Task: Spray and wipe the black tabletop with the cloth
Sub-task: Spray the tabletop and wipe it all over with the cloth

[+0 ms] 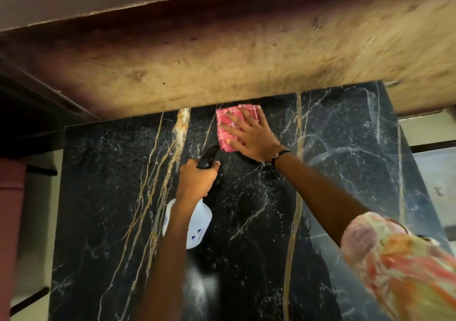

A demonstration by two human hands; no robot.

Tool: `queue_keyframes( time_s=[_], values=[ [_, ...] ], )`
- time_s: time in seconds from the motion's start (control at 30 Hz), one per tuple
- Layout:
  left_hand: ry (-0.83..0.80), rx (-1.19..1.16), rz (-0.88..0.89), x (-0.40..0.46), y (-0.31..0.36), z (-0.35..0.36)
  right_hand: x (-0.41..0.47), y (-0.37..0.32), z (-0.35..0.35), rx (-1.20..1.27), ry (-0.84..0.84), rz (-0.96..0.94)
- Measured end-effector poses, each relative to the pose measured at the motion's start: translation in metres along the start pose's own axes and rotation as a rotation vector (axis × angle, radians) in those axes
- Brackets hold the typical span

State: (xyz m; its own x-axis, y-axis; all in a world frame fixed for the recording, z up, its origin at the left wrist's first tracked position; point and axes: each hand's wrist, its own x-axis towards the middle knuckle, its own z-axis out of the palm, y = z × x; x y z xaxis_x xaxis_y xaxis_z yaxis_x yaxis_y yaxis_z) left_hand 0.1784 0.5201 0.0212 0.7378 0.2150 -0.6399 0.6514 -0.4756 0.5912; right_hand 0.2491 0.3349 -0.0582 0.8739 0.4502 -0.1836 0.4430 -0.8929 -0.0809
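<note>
Now right hand fingers flat, pressing cloth at table far edge; left hand grips spray bottle just near-left, nozzle toward cloth.

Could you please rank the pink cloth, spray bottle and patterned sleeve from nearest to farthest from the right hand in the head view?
1. Pink cloth: under the right hand.
2. Spray bottle: lower left, gripped by the left hand.
3. Patterned sleeve: lower right.
</note>
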Motion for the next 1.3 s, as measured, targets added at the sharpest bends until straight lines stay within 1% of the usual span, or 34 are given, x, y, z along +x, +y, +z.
queue_keyframes(
  time_s=[0.07,0.13,0.23,0.3,0.37,0.43,0.5,0.6,0.67,0.73,0.77,0.83,0.93,1.0,1.07,1.13,1.2,1.27,1.3],
  values=[
    [0.005,-0.004,0.005,-0.005,0.006,0.008,-0.03,0.01,0.008,-0.022,0.002,-0.099],
    [0.008,-0.005,0.014,-0.009,0.011,0.018,-0.063,0.039,0.015,-0.014,0.038,-0.122],
    [0.002,0.0,0.009,-0.014,0.017,0.033,-0.093,0.097,0.013,0.022,0.092,-0.014],
    [-0.011,-0.012,-0.001,-0.016,0.021,0.044,-0.087,0.126,0.008,0.044,0.079,0.103],
    [-0.01,-0.019,-0.011,-0.019,0.027,0.054,-0.062,0.133,0.003,0.07,0.069,0.197],
    [-0.01,-0.018,-0.014,-0.022,0.033,0.064,-0.036,0.123,-0.002,0.099,0.078,0.24],
    [-0.02,-0.01,0.004,-0.026,0.04,0.074,-0.02,0.103,-0.003,0.086,0.081,0.195],
    [-0.023,0.013,0.032,-0.029,0.053,0.089,-0.036,0.084,0.004,0.063,0.077,0.009],
    [-0.02,0.025,0.039,-0.031,0.06,0.098,-0.067,0.089,0.012,0.03,0.084,-0.121],
    [-0.033,0.024,0.036,-0.031,0.066,0.107,-0.098,0.118,0.02,0.001,0.098,-0.171],
    [-0.045,0.021,0.041,-0.031,0.069,0.111,-0.111,0.138,0.02,0.002,0.103,-0.156],
    [-0.067,0.022,0.049,-0.032,0.073,0.118,-0.122,0.177,0.017,0.012,0.1,-0.056],
    [-0.079,0.015,0.04,-0.034,0.078,0.127,-0.097,0.21,0.005,0.052,0.072,0.136],
    [-0.081,0.01,0.04,-0.037,0.079,0.131,-0.073,0.202,0.0,0.072,0.066,0.196],
    [-0.069,0.011,0.037,-0.039,0.079,0.134,-0.057,0.179,0.002,0.061,0.082,0.167],
    [-0.047,0.021,0.038,-0.041,0.079,0.136,-0.058,0.149,0.007,0.038,0.094,0.084],
    [-0.034,0.025,0.036,-0.043,0.078,0.137,-0.078,0.124,0.012,0.041,0.1,-0.029],
    [-0.029,0.023,0.033,-0.044,0.076,0.138,-0.109,0.12,0.02,0.03,0.106,-0.129],
    [-0.026,0.026,0.027,-0.045,0.074,0.138,-0.128,0.126,0.025,0.024,0.113,-0.15]
  ],
)
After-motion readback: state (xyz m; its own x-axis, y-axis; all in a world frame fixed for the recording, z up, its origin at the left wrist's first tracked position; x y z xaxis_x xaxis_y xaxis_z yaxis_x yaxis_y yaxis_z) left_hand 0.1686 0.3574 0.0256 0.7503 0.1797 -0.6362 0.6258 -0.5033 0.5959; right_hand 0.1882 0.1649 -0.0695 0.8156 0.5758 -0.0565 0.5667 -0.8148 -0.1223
